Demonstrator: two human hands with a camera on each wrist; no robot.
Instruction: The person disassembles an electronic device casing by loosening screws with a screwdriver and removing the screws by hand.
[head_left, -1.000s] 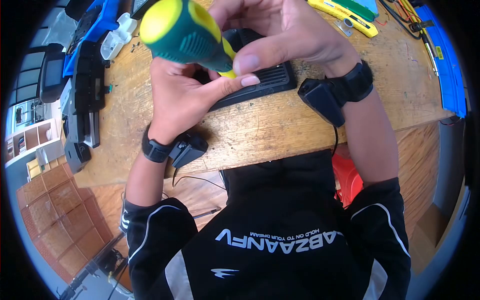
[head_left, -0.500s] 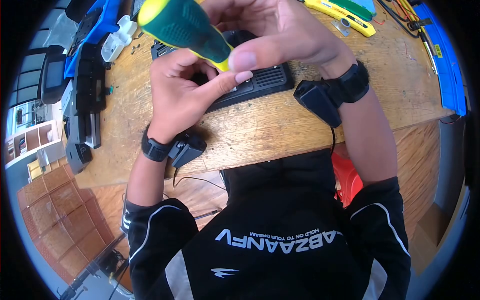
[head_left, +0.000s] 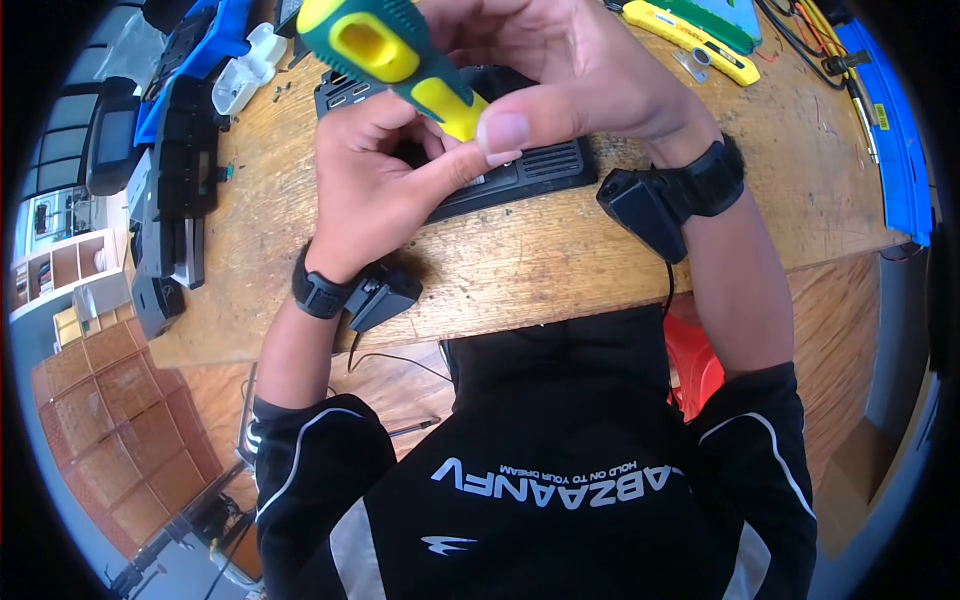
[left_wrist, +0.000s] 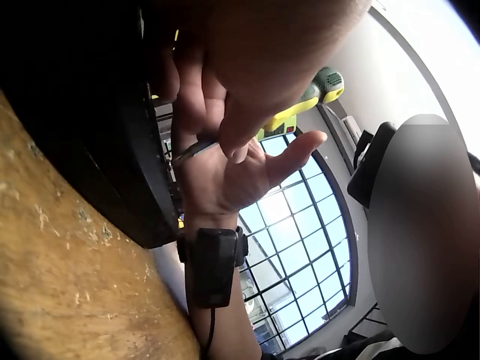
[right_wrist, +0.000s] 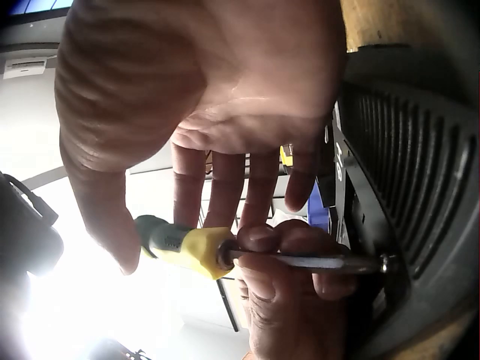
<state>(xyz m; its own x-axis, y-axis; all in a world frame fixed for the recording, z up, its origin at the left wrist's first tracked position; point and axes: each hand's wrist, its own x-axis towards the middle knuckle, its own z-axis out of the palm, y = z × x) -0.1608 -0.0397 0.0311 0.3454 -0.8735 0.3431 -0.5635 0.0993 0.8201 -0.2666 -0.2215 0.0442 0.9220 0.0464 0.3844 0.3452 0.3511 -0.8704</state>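
Note:
The green-and-yellow screwdriver [head_left: 385, 50] stands tilted over a black slotted device [head_left: 545, 165]. In the right wrist view its metal shaft [right_wrist: 322, 262] reaches a small screw [right_wrist: 387, 262] at the device's edge. The left hand [head_left: 375, 190] pinches the shaft low down between thumb and fingers, close against the device. Around the handle are the thumb and fingers of the right hand [head_left: 590, 80], the thumb along its lower end; the right wrist view shows those fingers [right_wrist: 225, 180] nearly straight, their tips beside the handle [right_wrist: 187, 244].
A yellow cutter [head_left: 690, 40] and cables lie at the back right, near a blue tray edge [head_left: 900, 170]. White containers [head_left: 250, 70], small loose bits and black equipment [head_left: 185, 150] stand on the left. The wooden table's [head_left: 500, 270] front edge is close to the person's body.
The screwdriver handle has turned, showing different yellow patches, and leans a little differently. Both hands have stayed on it, with the left shifted slightly right in the view.

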